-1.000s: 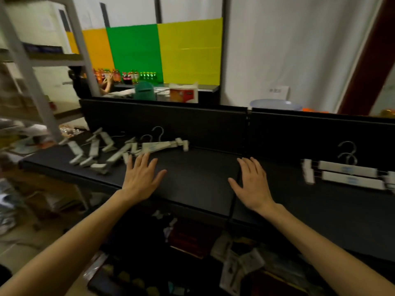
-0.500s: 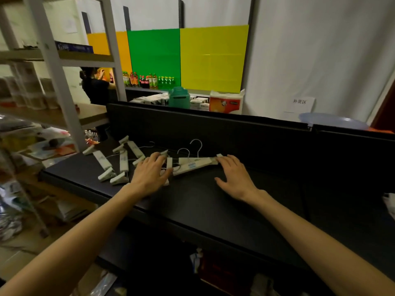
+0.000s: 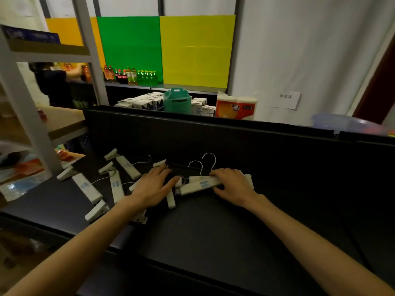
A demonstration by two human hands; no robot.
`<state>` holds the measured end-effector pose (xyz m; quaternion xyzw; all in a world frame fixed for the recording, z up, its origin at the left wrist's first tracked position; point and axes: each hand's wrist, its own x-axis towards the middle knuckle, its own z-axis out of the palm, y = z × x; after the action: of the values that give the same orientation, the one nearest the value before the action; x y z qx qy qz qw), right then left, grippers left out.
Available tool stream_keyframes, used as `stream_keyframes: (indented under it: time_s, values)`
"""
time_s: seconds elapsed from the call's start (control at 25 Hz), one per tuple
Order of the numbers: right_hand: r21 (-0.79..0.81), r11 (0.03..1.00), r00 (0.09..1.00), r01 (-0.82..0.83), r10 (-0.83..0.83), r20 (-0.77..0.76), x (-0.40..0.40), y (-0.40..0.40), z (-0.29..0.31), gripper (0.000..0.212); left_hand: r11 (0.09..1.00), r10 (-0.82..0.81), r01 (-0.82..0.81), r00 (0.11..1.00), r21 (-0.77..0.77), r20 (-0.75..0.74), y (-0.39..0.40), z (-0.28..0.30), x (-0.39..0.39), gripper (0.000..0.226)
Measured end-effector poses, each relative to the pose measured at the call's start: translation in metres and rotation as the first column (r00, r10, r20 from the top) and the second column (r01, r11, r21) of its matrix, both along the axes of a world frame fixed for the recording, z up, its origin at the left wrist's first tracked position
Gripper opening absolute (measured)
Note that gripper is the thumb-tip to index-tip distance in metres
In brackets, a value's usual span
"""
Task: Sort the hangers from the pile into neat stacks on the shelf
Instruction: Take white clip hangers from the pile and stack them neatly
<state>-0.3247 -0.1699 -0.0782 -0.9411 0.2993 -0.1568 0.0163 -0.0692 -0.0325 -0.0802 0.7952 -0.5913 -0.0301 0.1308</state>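
Note:
A loose pile of white clip hangers (image 3: 119, 184) with wire hooks lies on the left part of the black shelf (image 3: 213, 231). My left hand (image 3: 152, 189) rests flat on the pile's right side, fingers spread and fairly straight. Just right of it lies a white hanger with a blue logo (image 3: 199, 185), on top of another one, both hooks pointing to the back. My right hand (image 3: 233, 184) grips the right end of this hanger, fingers over its top edge and thumb at its near edge.
The shelf's black back panel (image 3: 213, 142) rises right behind the hangers. A grey rack upright (image 3: 32, 124) stands at the left. Behind the panel are a green box (image 3: 177, 100), a tissue pack (image 3: 235, 107) and a blue basin (image 3: 342, 123). A person (image 3: 53, 82) stands far left.
Both hands have moved forward and left onto the pile. My left hand has settled on the hangers, and my right hand has closed round the end of the logo hanger.

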Motion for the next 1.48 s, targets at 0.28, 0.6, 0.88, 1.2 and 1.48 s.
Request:
stream_keyframes:
  time_s: [0.28, 0.6, 0.88, 1.2, 1.48]
  values:
    - [-0.015, 0.982, 0.977, 0.187, -0.184, 0.104, -0.021, 0.036, -0.001, 0.038, 0.997, -0.024, 0.025, 1.000, -0.072, 0.020, -0.008, -0.006, 0.022, 0.050]
    - [0.053, 0.925, 0.918, 0.375, -0.379, 0.114, -0.070, 0.088, -0.005, 0.049, 0.982, -0.105, 0.141, 0.960, -0.123, 0.261, -0.009, 0.012, 0.019, 0.055]
    - [0.028, 0.888, 0.856, 0.459, -0.450, 0.255, -0.133, 0.129, -0.009, 0.038, 0.861, -0.498, 0.509, 0.841, -0.006, -0.210, -0.001, 0.028, -0.100, 0.043]
    - [0.006, 0.857, 0.828, 0.515, -0.500, 0.253, -0.316, 0.157, -0.004, 0.040, 0.788, -0.544, 0.611, 0.629, -0.078, -0.555, -0.007, 0.019, -0.269, 0.012]
    - [-0.020, 0.827, 0.801, 0.561, -0.536, 0.267, -0.497, 0.153, 0.003, 0.041, 0.814, -0.475, 0.579, 0.606, -0.055, -0.638, -0.024, 0.021, -0.468, 0.022]
